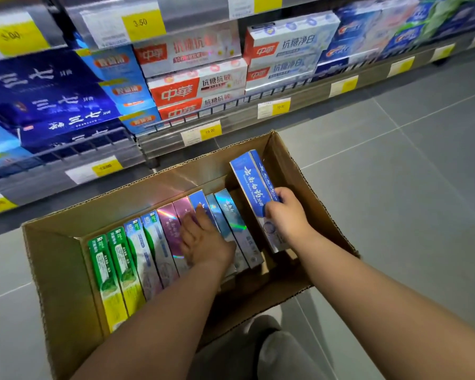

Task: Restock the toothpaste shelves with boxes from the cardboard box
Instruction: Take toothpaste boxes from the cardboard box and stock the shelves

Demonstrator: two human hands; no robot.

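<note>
Two hands are down in the cardboard box [63, 270] at lower centre, so let's read it from the left. Green boxes [113, 270] stand on edge at the frame-left end of the row, then come pink boxes [170, 229], all packed side by side.

Left hand [203, 239] lies on top of the row at its middle, over the pink ones and the cartons just right of them. Its fingers are fairly straight and spread, pressing rather than gripping, with nothing held that I can see (thumb is hidden, so no promises there). That forearm reaches in from bottom centre.

Moving right, two blue boxes [251, 176] are tilted up out of the row, top ends near the far right wall. Right hand [285, 215] has them, fingers curled round their lower half, arm stretched in from the lower right.

My read on handling: light, stiff card sleeves with glossy faces, so a bit slick and easily dented at the corners. Best clamped across the long flat sides, as here.

Shelves [368, 75] run off to the upper right, well filled
</note>
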